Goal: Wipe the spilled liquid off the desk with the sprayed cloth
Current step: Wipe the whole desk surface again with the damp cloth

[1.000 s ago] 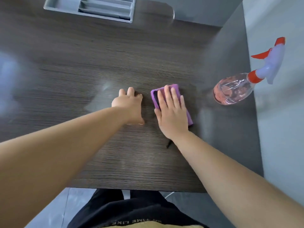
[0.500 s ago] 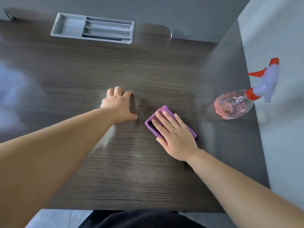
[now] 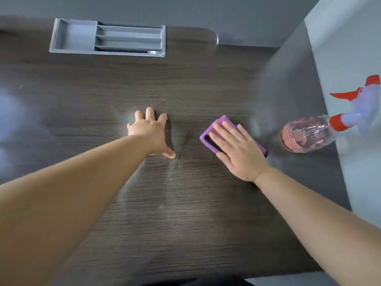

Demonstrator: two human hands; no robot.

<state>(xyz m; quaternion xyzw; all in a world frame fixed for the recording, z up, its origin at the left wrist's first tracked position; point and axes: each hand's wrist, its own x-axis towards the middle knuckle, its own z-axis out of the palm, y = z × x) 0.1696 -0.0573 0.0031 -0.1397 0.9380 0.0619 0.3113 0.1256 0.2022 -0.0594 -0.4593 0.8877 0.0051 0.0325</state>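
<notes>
The right hand (image 3: 237, 149) lies flat on a folded purple cloth (image 3: 221, 119), fingers straight and together, pressing it down on the dark wood-grain desk (image 3: 185, 83) rather than gripping it. To my eye that flat press is there to put as much of the pad as possible against the surface for each stroke. The cloth sits at mid-depth, toward the right edge, with one purple corner poking out past the fingertips. The left hand (image 3: 150, 133) is planted palm down near the middle of the desk, fingers spread and holding nothing; it looks like a brace for someone leaning in over the work. Between the two hands and back toward the near edge, a faint damp film (image 3: 177, 164) catches the light, so I judge the wiping is under way but not finished, and that strip probably wants the next pass. A clear plastic spray bottle with pinkish liquid and a red-and-white trigger head (image 3: 305, 135) stands at the right edge beside the grey partition (image 3: 299, 79), near the cloth yet apart from it, likely parked out of the way. A grey compartmented tray (image 3: 82, 36) is set into the far edge, left of centre.
</notes>
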